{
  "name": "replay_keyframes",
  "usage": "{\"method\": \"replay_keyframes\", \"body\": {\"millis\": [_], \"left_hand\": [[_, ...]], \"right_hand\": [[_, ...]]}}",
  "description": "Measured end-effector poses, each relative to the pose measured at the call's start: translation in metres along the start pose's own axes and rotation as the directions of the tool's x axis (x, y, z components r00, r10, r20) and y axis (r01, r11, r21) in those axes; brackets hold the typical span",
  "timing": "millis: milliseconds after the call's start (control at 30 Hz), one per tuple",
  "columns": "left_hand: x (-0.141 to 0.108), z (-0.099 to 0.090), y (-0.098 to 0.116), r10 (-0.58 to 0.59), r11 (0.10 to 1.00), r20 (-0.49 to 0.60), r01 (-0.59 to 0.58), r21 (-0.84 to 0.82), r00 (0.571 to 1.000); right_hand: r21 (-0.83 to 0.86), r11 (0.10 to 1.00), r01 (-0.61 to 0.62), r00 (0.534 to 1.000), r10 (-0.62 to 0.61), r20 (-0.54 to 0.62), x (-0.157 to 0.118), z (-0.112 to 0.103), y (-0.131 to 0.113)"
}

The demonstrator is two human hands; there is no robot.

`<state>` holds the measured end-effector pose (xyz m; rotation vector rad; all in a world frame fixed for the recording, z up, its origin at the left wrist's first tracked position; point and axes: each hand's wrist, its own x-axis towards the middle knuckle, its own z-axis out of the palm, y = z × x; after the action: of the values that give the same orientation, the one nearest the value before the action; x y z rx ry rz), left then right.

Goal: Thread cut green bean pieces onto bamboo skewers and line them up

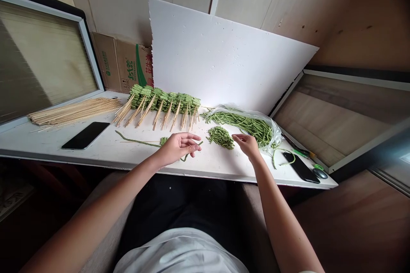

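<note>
Nearest, left hand (177,149): held half-open, empty, above a long green bean (137,140).
Right hand (246,145): narrowly pinched; any hold cannot be told.
Cut bean pieces (220,137): placed between both hands on a white counter (96,155).
Beyond: skewered bean rows (163,104).

A brown corrugated cardboard box (120,66): large dark Chinese characters on the front, possibly 北大荒, the view being poor. Beside them, a curved green band and smaller characters, partly cut off by a white polystyrene sheet (224,51). Small green vertical print on the left panel, unreadable.
</note>
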<state>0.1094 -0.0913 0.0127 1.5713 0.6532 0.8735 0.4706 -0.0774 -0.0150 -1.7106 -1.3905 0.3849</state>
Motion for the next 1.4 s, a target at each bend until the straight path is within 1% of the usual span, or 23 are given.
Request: {"method": "replay_keyframes", "body": {"millis": [33, 67, 100, 133, 167, 233, 267, 300, 367, 467, 567, 633, 700, 800, 867, 933, 1000, 1100, 1167, 1267, 1400], "left_hand": [[0.0, 0.001, -0.001, -0.002, 1.0, -0.002, 0.002, 0.0, 1.0], [0.0, 0.002, -0.001, -0.001, 1.0, -0.007, 0.001, -0.001, 1.0], [0.0, 0.003, -0.002, 0.003, 1.0, -0.012, -0.003, -0.003, 1.0], [0.0, 0.004, -0.003, 0.007, 1.0, -0.017, -0.007, -0.007, 1.0], [0.0, 0.005, -0.004, 0.01, 1.0, -0.018, -0.01, -0.013, 1.0], [-0.001, 0.008, -0.004, 0.012, 1.0, -0.016, -0.013, -0.024, 1.0], [-0.001, 0.009, -0.003, 0.013, 0.999, -0.013, -0.013, -0.029, 1.0], [-0.002, 0.01, -0.001, 0.013, 0.999, -0.013, -0.013, -0.033, 1.0], [-0.004, 0.012, 0.003, 0.013, 0.999, -0.021, -0.014, -0.041, 1.0], [-0.005, 0.012, 0.009, 0.008, 1.0, 0.006, -0.007, -0.03, 1.0], [-0.005, 0.01, 0.01, 0.001, 0.999, 0.056, -0.004, 0.048, 0.998], [-0.004, 0.009, 0.009, 0.021, 0.995, 0.046, -0.025, 0.097, 0.999], [-0.004, 0.009, 0.007, 0.065, 0.989, 0.021, -0.068, 0.129, 0.998], [-0.005, 0.01, 0.007, 0.128, 0.976, -0.005, -0.125, 0.18, 0.992], [-0.006, 0.011, 0.009, 0.142, 0.967, -0.022, -0.134, 0.218, 0.99], [-0.007, 0.012, 0.011, 0.149, 0.957, -0.035, -0.135, 0.256, 0.988], [-0.008, 0.013, 0.013, 0.171, 0.944, -0.039, -0.152, 0.293, 0.984], [-0.009, 0.015, 0.015, 0.219, 0.924, -0.035, -0.195, 0.329, 0.975], [-0.01, 0.016, 0.017, 0.229, 0.92, -0.032, -0.206, 0.334, 0.973], [-0.01, 0.018, 0.019, 0.21, 0.928, -0.029, -0.19, 0.32, 0.977], [-0.013, 0.02, 0.021, 0.168, 0.941, -0.017, -0.155, 0.299, 0.986]], "right_hand": [[0.07, 0.997, 0.015, 0.998, -0.019, 0.052, -0.005, -0.001, -0.013], [0.143, 0.989, 0.032, 0.987, -0.054, 0.152, -0.012, -0.001, -0.028], [0.222, 0.974, 0.052, 0.96, -0.109, 0.257, -0.02, -0.001, -0.043], [0.306, 0.949, 0.071, 0.921, -0.18, 0.345, -0.029, 0.0, -0.059], [0.376, 0.922, 0.091, 0.876, -0.253, 0.41, -0.039, 0.002, -0.074], [0.424, 0.891, 0.161, 0.784, -0.376, 0.493, -0.059, 0.007, -0.101], [0.417, 0.884, 0.211, 0.758, -0.417, 0.501, -0.068, 0.01, -0.111], [0.389, 0.887, 0.25, 0.752, -0.431, 0.498, -0.076, 0.013, -0.119], [0.356, 0.884, 0.302, 0.769, -0.447, 0.458, -0.086, 0.018, -0.128], [0.35, 0.877, 0.329, 0.798, -0.457, 0.393, -0.086, 0.019, -0.128], [0.369, 0.878, 0.306, 0.853, -0.424, 0.303, -0.078, 0.016, -0.121], [0.381, 0.883, 0.274, 0.878, -0.391, 0.276, -0.074, 0.013, -0.117], [0.373, 0.889, 0.267, 0.872, -0.387, 0.298, -0.073, 0.009, -0.117], [0.33, 0.883, 0.333, 0.832, -0.44, 0.337, -0.076, 0.006, -0.12], [0.306, 0.87, 0.387, 0.806, -0.48, 0.346, -0.08, 0.007, -0.123], [0.293, 0.861, 0.415, 0.793, -0.5, 0.347, -0.083, 0.009, -0.126], [0.294, 0.862, 0.414, 0.792, -0.5, 0.35, -0.085, 0.012, -0.127], [0.318, 0.868, 0.382, 0.795, -0.484, 0.366, -0.088, 0.018, -0.128], [0.337, 0.872, 0.355, 0.802, -0.47, 0.369, -0.088, 0.022, -0.127], [0.354, 0.879, 0.318, 0.816, -0.444, 0.37, -0.089, 0.028, -0.126], [0.373, 0.888, 0.27, 0.815, -0.417, 0.402, -0.091, 0.033, -0.126]]}}
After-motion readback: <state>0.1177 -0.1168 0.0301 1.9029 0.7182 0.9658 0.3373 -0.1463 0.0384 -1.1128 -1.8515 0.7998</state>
